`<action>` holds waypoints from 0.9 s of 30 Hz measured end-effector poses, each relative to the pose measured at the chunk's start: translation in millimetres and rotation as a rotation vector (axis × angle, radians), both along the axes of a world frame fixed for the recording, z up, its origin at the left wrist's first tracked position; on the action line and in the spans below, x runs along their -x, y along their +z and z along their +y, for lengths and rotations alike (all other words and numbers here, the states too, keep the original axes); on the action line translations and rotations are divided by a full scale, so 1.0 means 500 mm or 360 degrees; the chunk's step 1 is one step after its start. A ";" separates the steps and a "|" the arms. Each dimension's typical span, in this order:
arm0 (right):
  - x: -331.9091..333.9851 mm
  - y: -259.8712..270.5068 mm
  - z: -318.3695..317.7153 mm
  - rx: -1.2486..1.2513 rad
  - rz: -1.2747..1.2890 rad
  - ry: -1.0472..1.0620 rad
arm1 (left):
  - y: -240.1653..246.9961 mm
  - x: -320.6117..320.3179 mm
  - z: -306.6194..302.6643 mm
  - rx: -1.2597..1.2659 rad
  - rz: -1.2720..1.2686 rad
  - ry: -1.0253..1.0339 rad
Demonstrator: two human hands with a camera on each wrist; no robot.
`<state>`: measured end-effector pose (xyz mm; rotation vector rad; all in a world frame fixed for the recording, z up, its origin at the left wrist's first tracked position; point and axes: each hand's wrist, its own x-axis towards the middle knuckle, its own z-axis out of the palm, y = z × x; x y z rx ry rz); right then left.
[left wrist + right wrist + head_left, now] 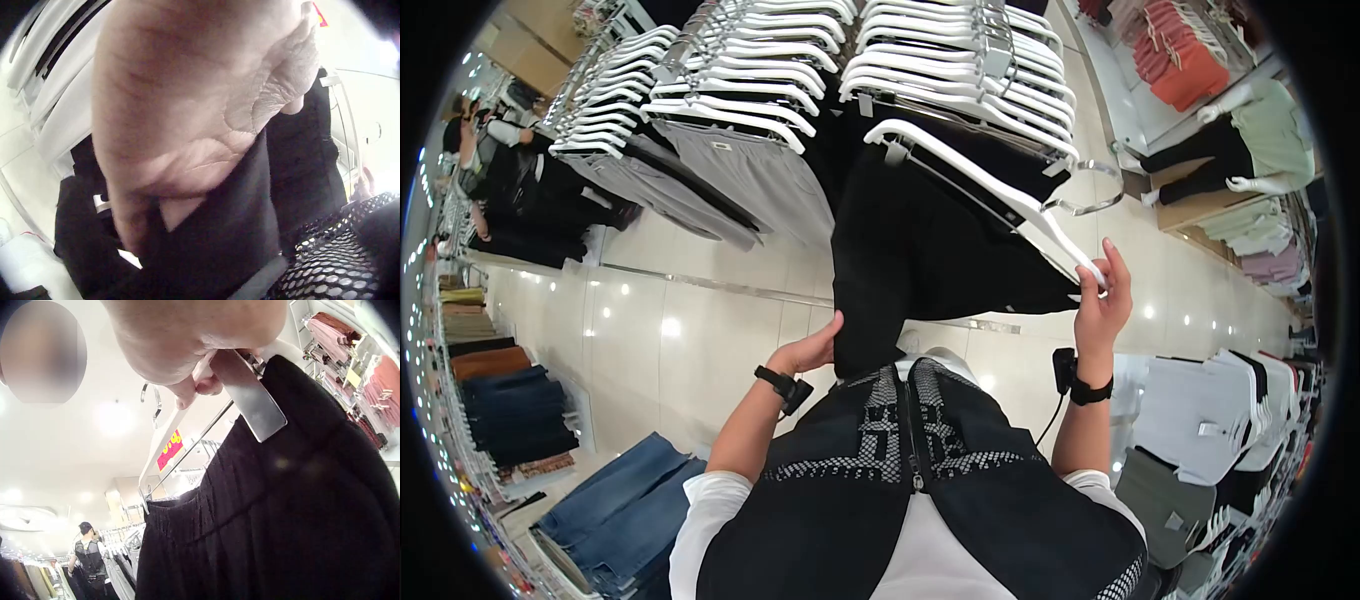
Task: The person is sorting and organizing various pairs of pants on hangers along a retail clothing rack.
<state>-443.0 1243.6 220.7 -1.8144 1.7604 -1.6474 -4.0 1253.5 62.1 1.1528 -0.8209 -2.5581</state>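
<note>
Black trousers point(880, 250) with a gathered waistband hang from a white clip hanger point(990, 185) with a metal hook. My right hand point(1105, 295) pinches the near end of this hanger between thumb and fingers. A shiny metal clip point(253, 406) shows beside those fingers at the waistband in the right wrist view. Lower down, my left hand point(808, 350) holds the edge of a trouser leg, its fingers partly hidden by the cloth. In the left wrist view its palm faces the camera, above the black fabric point(244, 219).
White hangers point(960, 60) crowd the rail ahead, with grey trousers point(740, 170) to their left. Folded jeans point(615, 510) lie at lower left, and white shirts point(1190, 420) hang at right. A mannequin point(1270, 125) stands upper right. A person point(90, 556) is in the background.
</note>
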 end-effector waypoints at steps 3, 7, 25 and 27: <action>0.000 -0.019 -0.001 -0.0040 0.0024 0.0080 | -0.015 -0.031 0.000 0.0156 0.0138 0.0060; 0.000 -0.032 -0.012 -0.0056 -0.0034 0.0135 | 0.030 -0.042 0.000 0.0047 0.0384 0.0625; -0.088 -0.022 -0.083 -0.0003 0.0346 -0.0096 | 0.149 -0.087 -0.128 0.1735 -0.1419 0.0380; -0.107 -0.011 -0.092 0.0019 0.0366 -0.0121 | 0.231 -0.094 -0.202 0.2275 -0.1428 0.0493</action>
